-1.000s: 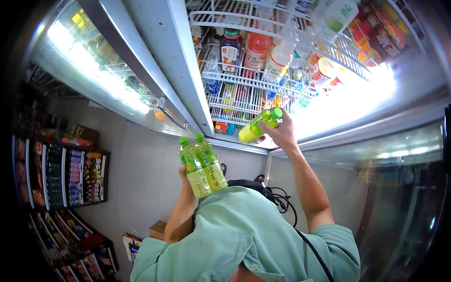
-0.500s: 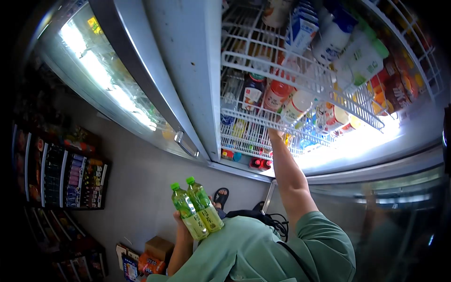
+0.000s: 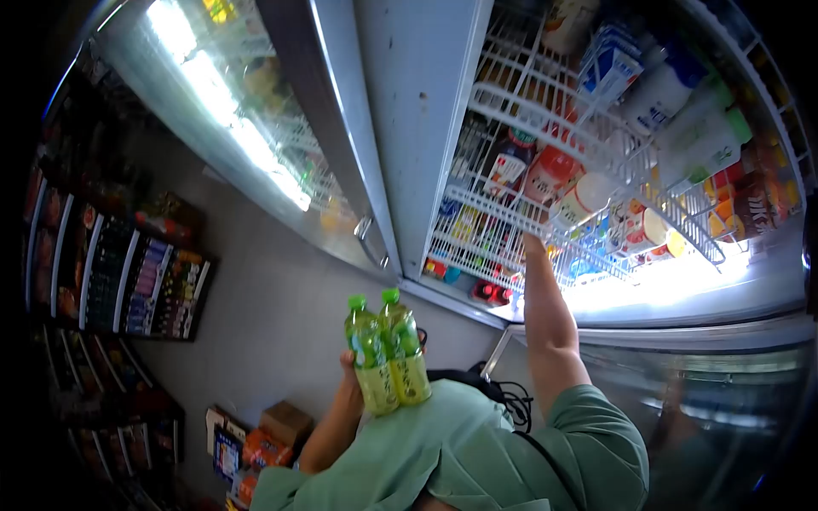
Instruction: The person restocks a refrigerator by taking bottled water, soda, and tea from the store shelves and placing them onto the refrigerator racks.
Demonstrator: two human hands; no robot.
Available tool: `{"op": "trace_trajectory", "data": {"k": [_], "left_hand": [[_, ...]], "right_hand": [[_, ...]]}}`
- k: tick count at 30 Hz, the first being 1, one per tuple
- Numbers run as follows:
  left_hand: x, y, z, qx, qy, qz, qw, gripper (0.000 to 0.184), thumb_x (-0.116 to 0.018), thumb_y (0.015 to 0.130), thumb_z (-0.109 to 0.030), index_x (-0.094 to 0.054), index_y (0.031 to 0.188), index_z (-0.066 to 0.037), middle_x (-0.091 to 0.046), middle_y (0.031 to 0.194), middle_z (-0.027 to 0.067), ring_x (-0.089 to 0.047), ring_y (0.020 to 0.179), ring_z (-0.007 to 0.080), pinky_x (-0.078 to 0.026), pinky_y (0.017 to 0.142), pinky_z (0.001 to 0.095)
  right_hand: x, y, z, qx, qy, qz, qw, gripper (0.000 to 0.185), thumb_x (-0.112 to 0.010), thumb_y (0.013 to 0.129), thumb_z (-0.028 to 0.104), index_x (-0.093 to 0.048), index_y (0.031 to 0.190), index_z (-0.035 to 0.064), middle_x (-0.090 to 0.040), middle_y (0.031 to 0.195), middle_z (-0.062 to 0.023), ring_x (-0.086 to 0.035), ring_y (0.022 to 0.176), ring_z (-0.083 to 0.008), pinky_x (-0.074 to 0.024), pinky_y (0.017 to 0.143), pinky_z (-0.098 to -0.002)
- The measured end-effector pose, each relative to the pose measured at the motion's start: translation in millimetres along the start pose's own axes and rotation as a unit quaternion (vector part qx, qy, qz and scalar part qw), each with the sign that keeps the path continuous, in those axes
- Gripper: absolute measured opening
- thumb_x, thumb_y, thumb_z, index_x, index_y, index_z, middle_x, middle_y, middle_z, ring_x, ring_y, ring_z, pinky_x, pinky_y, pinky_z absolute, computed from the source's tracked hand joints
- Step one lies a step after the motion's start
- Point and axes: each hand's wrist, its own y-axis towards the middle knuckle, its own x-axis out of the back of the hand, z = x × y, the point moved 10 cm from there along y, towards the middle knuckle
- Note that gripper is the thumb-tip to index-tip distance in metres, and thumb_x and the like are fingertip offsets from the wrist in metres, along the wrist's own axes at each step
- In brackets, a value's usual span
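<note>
Two plastic bottles of green tea stand side by side against my body, a left bottle (image 3: 373,366) and a right bottle (image 3: 406,351), both with green caps and pale labels. My left hand (image 3: 348,368) is closed on them from the left, most of its fingers hidden behind the bottles. Inside the lit fridge, my right hand (image 3: 536,232) reaches in among the wire shelves, beside a white cup-shaped container (image 3: 583,203) and below a red-labelled bottle (image 3: 552,173). Its fingers are hidden by the shelf and drinks.
A glass fridge door (image 3: 247,128) with a metal handle (image 3: 371,241) stands to the left. Wire shelves (image 3: 545,119) hold cartons and bottles. Snack racks (image 3: 119,264) line the far left. A cardboard box (image 3: 286,424) and orange packages (image 3: 266,449) lie low on the left.
The view has shifted, so the fridge contents appear farther right. The two bottles have come up and right, more upright, still in my left hand. My right arm remains inside the fridge.
</note>
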Motion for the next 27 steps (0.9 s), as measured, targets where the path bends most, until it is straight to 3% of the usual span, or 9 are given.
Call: {"op": "trace_trajectory", "data": {"k": [2, 5, 7, 9, 11, 13, 19, 23, 27], "left_hand": [[-15, 15, 0, -0.016, -0.024, 0.019, 0.999, 0.104, -0.068, 0.062, -0.057, -0.028, 0.141, -0.003, -0.040, 0.134, 0.0246, -0.046, 0.120, 0.0378, -0.040, 0.100, 0.0467], [-20, 30, 11, -0.016, -0.035, 0.013, 0.999, 0.105, -0.066, 0.063, -0.063, -0.027, 0.142, -0.004, -0.041, 0.133, 0.0235, -0.047, 0.119, 0.0382, -0.041, 0.097, 0.0512], [-35, 40, 12, -0.007, -0.029, 0.044, 0.999, 0.107, -0.065, 0.063, -0.067, -0.026, 0.142, -0.006, -0.042, 0.131, 0.0223, -0.047, 0.118, 0.0385, -0.042, 0.095, 0.0557], [-44, 45, 15, 0.011, 0.003, 0.039, 0.999, 0.107, -0.064, 0.064, -0.067, -0.024, 0.143, -0.007, -0.040, 0.133, 0.0237, -0.047, 0.119, 0.0390, -0.043, 0.093, 0.0571], [-50, 53, 19, 0.009, -0.003, 0.039, 0.999, 0.103, -0.065, 0.065, -0.063, -0.027, 0.142, -0.005, -0.041, 0.132, 0.0250, -0.046, 0.119, 0.0386, -0.044, 0.093, 0.0541], [-43, 62, 35, 0.072, 0.022, 0.026, 0.997, 0.097, -0.066, 0.065, -0.056, -0.031, 0.139, -0.004, -0.042, 0.131, 0.0256, -0.048, 0.117, 0.0376, -0.045, 0.094, 0.0506], [34, 73, 63, 0.166, 0.024, -0.043, 0.985, 0.073, -0.064, 0.071, -0.028, -0.036, 0.136, -0.008, -0.044, 0.133, 0.0168, -0.047, 0.121, 0.0321, -0.041, 0.099, 0.0441], [61, 69, 45, 0.090, 0.042, -0.105, 0.990, 0.076, -0.065, 0.070, -0.021, -0.031, 0.138, -0.014, -0.041, 0.138, 0.0132, -0.040, 0.127, 0.0298, -0.035, 0.103, 0.0417], [47, 45, 25, 0.075, 0.032, -0.070, 0.994, 0.079, -0.065, 0.068, -0.021, -0.032, 0.139, -0.015, -0.041, 0.137, 0.0132, -0.038, 0.128, 0.0317, -0.035, 0.103, 0.0459]], "right_hand": [[13, -18, 23, 0.021, 0.013, 0.010, 1.000, 0.040, -0.064, 0.080, 0.032, -0.059, 0.109, 0.0036, -0.062, 0.101, -0.0212, -0.057, 0.100, -0.0362, -0.0444, 0.086, -0.0461], [41, -75, 118, 0.158, -0.181, 0.000, 0.971, 0.037, -0.066, 0.081, 0.033, -0.063, 0.103, 0.0041, -0.066, 0.093, -0.0148, -0.062, 0.083, -0.0295, -0.0492, 0.068, -0.0402], [22, -116, 133, 0.023, 0.030, 0.262, 0.964, 0.045, -0.066, 0.082, 0.040, -0.062, 0.104, 0.0006, -0.066, 0.091, -0.0128, -0.062, 0.069, -0.0228, -0.0473, 0.055, -0.0358], [7, -168, 151, -0.167, 0.223, 0.499, 0.821, 0.051, -0.064, 0.083, 0.043, -0.061, 0.107, -0.0018, -0.065, 0.089, -0.0111, -0.061, 0.065, -0.0183, -0.0455, 0.052, -0.0331], [21, -194, 179, -0.195, 0.281, 0.577, 0.742, 0.052, -0.061, 0.085, 0.043, -0.060, 0.111, -0.0022, -0.066, 0.091, -0.0103, -0.061, 0.070, -0.0178, -0.0477, 0.059, -0.0317], [42, -191, 201, -0.090, 0.172, 0.586, 0.787, 0.054, -0.063, 0.083, 0.043, -0.060, 0.112, -0.0026, -0.066, 0.093, -0.0118, -0.062, 0.076, -0.0190, -0.0491, 0.069, -0.0317], [71, -171, 185, -0.021, 0.027, 0.521, 0.853, 0.059, -0.078, 0.067, 0.039, -0.060, 0.106, -0.0011, -0.065, 0.093, -0.0165, -0.064, 0.085, -0.0243, -0.0494, 0.077, -0.0350], [120, -137, 166, 0.006, 0.011, 0.211, 0.977, 0.053, -0.076, 0.066, 0.020, -0.052, 0.111, 0.0072, -0.063, 0.100, -0.0166, -0.063, 0.091, -0.0328, -0.0510, 0.078, -0.0404], [122, -130, 124, 0.121, -0.025, 0.024, 0.992, 0.053, -0.073, 0.066, 0.011, -0.052, 0.115, 0.0102, -0.052, 0.113, -0.0168, -0.058, 0.097, -0.0361, -0.0506, 0.077, -0.0428]]}}
